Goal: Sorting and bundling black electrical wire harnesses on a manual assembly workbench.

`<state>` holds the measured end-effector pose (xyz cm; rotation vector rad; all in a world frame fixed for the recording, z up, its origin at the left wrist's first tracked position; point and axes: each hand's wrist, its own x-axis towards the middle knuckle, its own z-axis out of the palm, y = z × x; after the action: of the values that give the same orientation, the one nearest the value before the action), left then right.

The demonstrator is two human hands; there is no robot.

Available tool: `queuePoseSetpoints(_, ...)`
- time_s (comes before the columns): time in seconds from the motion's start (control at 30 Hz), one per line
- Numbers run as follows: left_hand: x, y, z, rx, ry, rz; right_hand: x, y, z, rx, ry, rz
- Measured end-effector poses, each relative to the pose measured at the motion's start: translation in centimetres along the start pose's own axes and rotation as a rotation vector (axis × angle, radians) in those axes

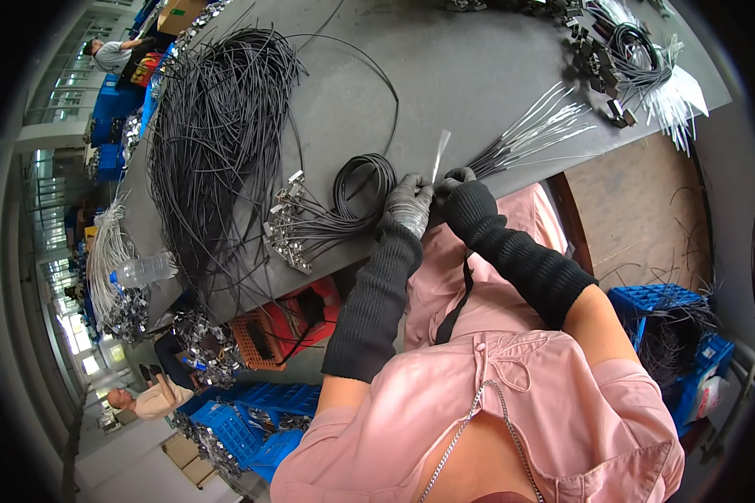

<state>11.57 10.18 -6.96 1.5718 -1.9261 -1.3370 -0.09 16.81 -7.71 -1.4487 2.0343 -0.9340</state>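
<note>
My left hand [408,206], in a grey glove, is closed with fingertips pinched on a dark cable whose pale, clear-looking end [440,156] sticks up from the fingers. Close beside it, my right hand [456,183] is curled shut; what its fingers hold is hidden. A coiled bundle of black cables [365,186] lies left of my left hand, with metal connectors [288,220] at its far left end. Just right of my right hand, several cables with silvery-white ends [537,130] fan out across the grey table [445,75].
A large heap of black cables [218,142] covers the table's left. Connectors [596,63] and pale-ended cables [671,84] lie at the far right. A plastic bottle [147,270] stands left. Blue crates [654,298] and an orange crate [257,340] sit below table height. Two people are farther left.
</note>
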Motion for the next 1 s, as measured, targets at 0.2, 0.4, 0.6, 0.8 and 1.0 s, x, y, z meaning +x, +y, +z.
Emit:
queuePoseSetpoints(0.2,-0.6,-0.1,-0.9,0.226,-0.020,0.273,0.2,0.3,0.0,-0.002,-0.008,0.018)
queuePoseSetpoints(0.4,-0.7,-0.6,-0.9,0.253,-0.021,0.380,0.4,0.5,0.2,-0.022,0.026,0.004)
queuePoseSetpoints(0.6,0.4,-1.7,-0.6,0.272,-0.068,0.369,1.0,0.3,0.1,-0.066,-0.018,0.054)
queuePoseSetpoints(0.8,1.5,-2.1,-0.4,0.314,-0.104,0.198,0.1,0.4,0.2,-0.028,0.029,-0.065)
queuePoseSetpoints(1.0,1.7,-1.3,-0.9,0.291,-0.188,0.114,0.1,0.2,0.5,-0.079,0.022,-0.028)
